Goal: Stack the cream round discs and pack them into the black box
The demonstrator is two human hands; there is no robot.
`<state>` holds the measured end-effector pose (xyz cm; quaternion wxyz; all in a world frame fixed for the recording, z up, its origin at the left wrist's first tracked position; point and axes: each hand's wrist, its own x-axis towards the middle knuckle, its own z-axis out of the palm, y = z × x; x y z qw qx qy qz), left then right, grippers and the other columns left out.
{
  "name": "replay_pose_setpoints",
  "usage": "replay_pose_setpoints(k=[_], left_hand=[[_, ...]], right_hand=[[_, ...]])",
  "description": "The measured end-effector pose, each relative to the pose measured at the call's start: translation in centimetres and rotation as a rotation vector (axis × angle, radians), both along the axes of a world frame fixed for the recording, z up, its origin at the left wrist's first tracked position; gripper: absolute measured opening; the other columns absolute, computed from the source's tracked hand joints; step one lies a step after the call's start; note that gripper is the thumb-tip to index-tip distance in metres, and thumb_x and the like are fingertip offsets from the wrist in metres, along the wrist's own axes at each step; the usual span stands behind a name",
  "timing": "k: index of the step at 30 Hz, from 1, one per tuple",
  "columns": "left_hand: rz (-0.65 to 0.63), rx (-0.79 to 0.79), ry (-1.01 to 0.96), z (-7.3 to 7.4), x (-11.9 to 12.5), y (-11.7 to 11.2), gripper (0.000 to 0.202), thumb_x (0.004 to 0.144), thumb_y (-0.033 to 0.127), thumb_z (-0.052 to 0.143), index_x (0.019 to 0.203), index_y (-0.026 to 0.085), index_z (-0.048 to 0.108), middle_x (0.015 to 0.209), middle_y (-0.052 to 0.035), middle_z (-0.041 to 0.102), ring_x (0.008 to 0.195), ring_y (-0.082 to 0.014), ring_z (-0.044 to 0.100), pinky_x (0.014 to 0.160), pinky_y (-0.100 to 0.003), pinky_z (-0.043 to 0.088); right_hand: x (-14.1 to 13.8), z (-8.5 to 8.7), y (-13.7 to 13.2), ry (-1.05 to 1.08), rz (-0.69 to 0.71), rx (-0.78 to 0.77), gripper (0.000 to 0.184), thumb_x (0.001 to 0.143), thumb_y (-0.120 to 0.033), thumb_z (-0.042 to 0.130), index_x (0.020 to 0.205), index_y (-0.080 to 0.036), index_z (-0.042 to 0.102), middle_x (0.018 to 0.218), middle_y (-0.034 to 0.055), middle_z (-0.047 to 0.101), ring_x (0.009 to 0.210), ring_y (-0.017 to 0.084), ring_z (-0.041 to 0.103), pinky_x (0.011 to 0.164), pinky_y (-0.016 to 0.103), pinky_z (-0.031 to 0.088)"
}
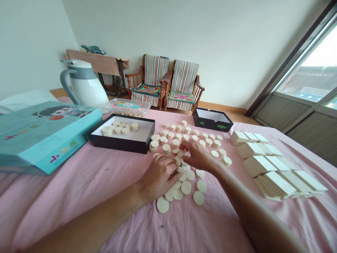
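Note:
Many loose round pale wooden discs (186,187) lie in a pile on the pink cloth, between and in front of my hands. My left hand (158,177) is at the left side of the pile, its fingers curled and its thumb bent inward; what lies under the palm is hidden. At the far end of the pile, my right hand (196,154) pinches a pale disc (181,153) with its fingertips, palm facing down. Beyond the hands stand several short stacks of discs (166,149) in rough rows.
To the left sit a black box (121,144) holding disc stacks, a turquoise box (52,133), a white jug (86,86) and a clear plastic container (126,105). A second black box (213,124) is at the back. Rectangular card stacks (273,175) stand on the right.

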<state>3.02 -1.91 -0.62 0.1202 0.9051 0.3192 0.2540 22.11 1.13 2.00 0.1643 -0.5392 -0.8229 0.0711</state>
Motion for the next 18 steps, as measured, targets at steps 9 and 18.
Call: replay_pose_setpoints(k=[9, 18], left_hand=[[0.042, 0.016, 0.003, -0.4, 0.5, 0.1, 0.029, 0.085, 0.034, 0.059, 0.110, 0.018, 0.060, 0.114, -0.0083, 0.063, 0.108, -0.0258, 0.055, 0.095, -0.043, 0.040], [0.004, 0.029, -0.014, -0.2, 0.1, 0.1, 0.015, 0.085, 0.034, 0.059, 0.087, 0.020, 0.064, 0.096, -0.0054, 0.066, 0.098, -0.0241, 0.057, 0.091, -0.041, 0.040]], right_hand=[[-0.1, -1.5, 0.3, 0.019, 0.021, -0.019, 0.025, 0.070, -0.011, 0.053, 0.093, -0.017, 0.059, 0.088, 0.0059, 0.065, 0.082, 0.017, 0.056, 0.072, 0.027, 0.039], [0.0, -0.8, -0.1, -0.035, 0.027, -0.041, 0.028, 0.064, -0.003, 0.052, 0.087, -0.017, 0.060, 0.085, 0.0056, 0.065, 0.081, 0.017, 0.057, 0.072, 0.026, 0.039]])
